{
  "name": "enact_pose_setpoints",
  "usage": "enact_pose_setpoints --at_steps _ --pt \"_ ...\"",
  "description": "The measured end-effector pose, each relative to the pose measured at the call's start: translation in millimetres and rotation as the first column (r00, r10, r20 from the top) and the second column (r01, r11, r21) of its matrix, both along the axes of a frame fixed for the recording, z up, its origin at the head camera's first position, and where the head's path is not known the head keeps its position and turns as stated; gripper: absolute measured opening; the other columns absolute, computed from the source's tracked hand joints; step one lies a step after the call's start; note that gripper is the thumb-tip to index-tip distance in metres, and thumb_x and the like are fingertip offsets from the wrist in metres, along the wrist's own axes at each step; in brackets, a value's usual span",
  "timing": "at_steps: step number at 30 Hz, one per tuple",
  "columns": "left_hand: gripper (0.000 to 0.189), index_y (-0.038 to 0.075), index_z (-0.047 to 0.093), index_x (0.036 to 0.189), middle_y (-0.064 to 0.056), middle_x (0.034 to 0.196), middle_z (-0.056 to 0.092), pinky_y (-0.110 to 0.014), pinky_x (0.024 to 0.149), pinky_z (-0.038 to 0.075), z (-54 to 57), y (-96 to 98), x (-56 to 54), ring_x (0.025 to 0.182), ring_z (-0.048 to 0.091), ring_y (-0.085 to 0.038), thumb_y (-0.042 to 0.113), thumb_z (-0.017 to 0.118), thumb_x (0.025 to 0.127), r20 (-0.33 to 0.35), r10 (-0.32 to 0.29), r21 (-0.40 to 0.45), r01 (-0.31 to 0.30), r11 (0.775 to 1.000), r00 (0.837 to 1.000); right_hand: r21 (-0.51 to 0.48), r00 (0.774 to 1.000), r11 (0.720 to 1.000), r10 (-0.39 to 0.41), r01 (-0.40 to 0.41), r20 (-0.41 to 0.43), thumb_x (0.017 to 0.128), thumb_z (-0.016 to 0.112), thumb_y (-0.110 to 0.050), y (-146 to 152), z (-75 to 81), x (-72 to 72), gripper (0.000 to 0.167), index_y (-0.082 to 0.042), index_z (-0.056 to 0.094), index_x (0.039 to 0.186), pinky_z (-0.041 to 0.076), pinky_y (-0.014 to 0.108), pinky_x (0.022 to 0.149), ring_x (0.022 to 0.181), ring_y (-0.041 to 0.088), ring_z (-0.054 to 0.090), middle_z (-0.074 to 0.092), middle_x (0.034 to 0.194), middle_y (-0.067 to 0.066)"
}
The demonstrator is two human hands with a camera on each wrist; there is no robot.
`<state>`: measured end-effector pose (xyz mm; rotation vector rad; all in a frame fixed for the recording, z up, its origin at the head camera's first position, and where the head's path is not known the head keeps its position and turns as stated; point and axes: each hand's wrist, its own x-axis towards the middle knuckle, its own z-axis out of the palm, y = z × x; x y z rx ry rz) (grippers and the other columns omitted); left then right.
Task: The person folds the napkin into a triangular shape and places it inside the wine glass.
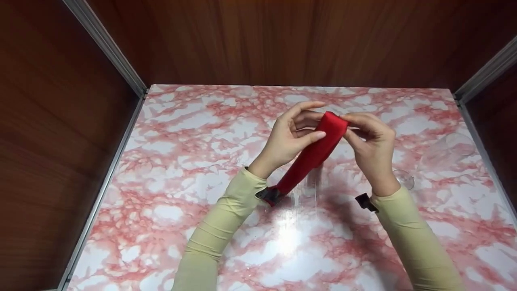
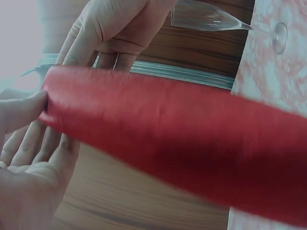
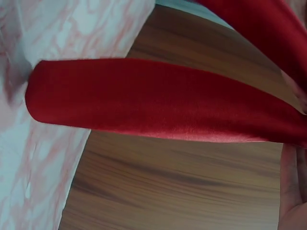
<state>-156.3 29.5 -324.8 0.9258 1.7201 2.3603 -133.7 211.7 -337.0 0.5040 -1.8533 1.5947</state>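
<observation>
A shiny red cloth (image 1: 311, 155), folded into a long strip, is held up over the table between both hands. My left hand (image 1: 284, 137) grips its upper end, thumb across the front and the other fingers behind. At the top right corner, my right hand (image 1: 373, 139) pinches the edge between thumb and fingertips. In the left wrist view the strip (image 2: 168, 124) runs from the fingers toward the right, widening. The right wrist view shows two lengths of the cloth (image 3: 134, 100) coming together at the fingers, one hanging down with a rounded end over the tabletop.
A clear flute glass (image 2: 206, 19) stands on the table to the right, its round foot (image 1: 405, 179) beside my right wrist. The tabletop (image 1: 169, 161) has a red and white marbled pattern. Dark wood panels (image 1: 282, 40) with metal trim surround it at the back and sides.
</observation>
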Motion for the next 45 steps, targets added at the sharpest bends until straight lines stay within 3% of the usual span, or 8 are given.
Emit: enact_pose_setpoints --at_steps 5,9,14,20,26,30,40,45 --pt "0.070 -0.004 0.036 0.141 -0.017 0.117 0.061 -0.044 0.086 0.052 -2.7 -2.6 1.8 0.100 0.063 -0.028 -0.016 0.066 0.080 -0.016 -0.058 -0.008 0.058 0.998 0.998 -0.066 0.998 0.997 0.036 -0.033 0.056 0.078 0.068 0.016 4.5 -6.6 -6.3 0.017 0.013 0.068 0.095 0.055 0.024 0.072 0.082 0.018 0.067 0.068 0.090 0.016" --pt "0.077 -0.002 0.030 0.145 -0.019 0.116 0.061 -0.044 0.082 0.053 -7.0 0.4 1.0 0.095 0.063 -0.030 -0.016 0.067 0.079 -0.064 -0.014 0.014 0.015 1.000 0.998 -0.099 0.992 0.993 0.077 -0.067 0.098 0.079 0.068 0.015 5.4 -6.7 -7.8 0.019 0.014 0.066 0.098 0.054 0.023 0.071 0.082 0.017 0.068 0.070 0.090 0.012" --pt "0.081 0.002 0.029 0.147 -0.016 0.111 0.064 -0.045 0.082 0.053 -17.7 4.3 -4.9 0.093 0.064 -0.029 -0.015 0.069 0.078 -0.089 0.049 0.081 -0.042 0.996 0.995 -0.044 0.986 0.993 0.110 -0.106 0.125 0.080 0.068 0.014 0.1 6.1 0.1 0.025 0.012 0.065 0.105 0.054 0.023 0.074 0.084 0.016 0.067 0.070 0.094 0.013" --pt "0.079 0.003 0.034 0.146 -0.014 0.109 0.065 -0.046 0.084 0.052 -18.2 6.3 -4.3 0.093 0.064 -0.029 -0.013 0.071 0.078 -0.097 0.086 0.120 -0.074 0.990 0.992 0.060 0.992 0.997 0.051 -0.058 0.118 0.079 0.068 0.015 1.2 2.0 -4.8 0.027 0.012 0.064 0.105 0.054 0.023 0.074 0.079 0.012 0.066 0.070 0.090 0.009" --pt "0.073 -0.003 0.039 0.141 -0.016 0.105 0.065 -0.047 0.082 0.053 -15.6 10.5 0.5 0.090 0.064 -0.029 -0.015 0.071 0.077 -0.095 0.098 0.138 -0.085 0.987 0.991 0.030 0.995 0.999 -0.020 0.017 0.096 0.075 0.063 0.019 0.1 -8.2 -14.8 0.016 0.013 0.060 0.089 0.051 0.020 0.064 0.068 0.011 0.061 0.065 0.079 0.004" --pt "0.073 -0.004 0.039 0.141 -0.016 0.104 0.065 -0.049 0.082 0.052 -16.3 12.8 2.5 0.090 0.064 -0.030 -0.015 0.071 0.076 -0.102 0.113 0.165 -0.096 0.982 0.988 0.016 0.996 1.000 -0.014 0.013 0.093 0.073 0.063 0.019 -3.6 -8.5 -14.4 0.014 0.013 0.057 0.085 0.049 0.020 0.060 0.066 0.012 0.058 0.062 0.077 0.004" --pt "0.080 -0.002 0.033 0.145 -0.016 0.104 0.064 -0.049 0.083 0.052 -19.1 11.0 1.0 0.089 0.063 -0.031 -0.015 0.071 0.077 -0.106 0.185 0.205 -0.160 0.966 0.977 0.016 0.982 0.989 0.141 -0.144 0.125 0.082 0.064 0.016 2.8 -8.8 -5.0 0.030 0.015 0.059 0.112 0.052 0.023 0.077 0.084 0.015 0.064 0.067 0.094 0.006" --pt "0.080 -0.002 0.032 0.146 -0.016 0.104 0.064 -0.050 0.083 0.052 -18.5 12.1 0.8 0.089 0.063 -0.032 -0.015 0.070 0.077 -0.097 0.197 0.225 -0.171 0.959 0.976 -0.090 0.956 0.961 0.269 -0.260 0.113 0.085 0.060 0.014 7.6 -10.4 -6.2 0.031 0.012 0.059 0.116 0.051 0.023 0.077 0.086 0.020 0.063 0.066 0.098 0.011"
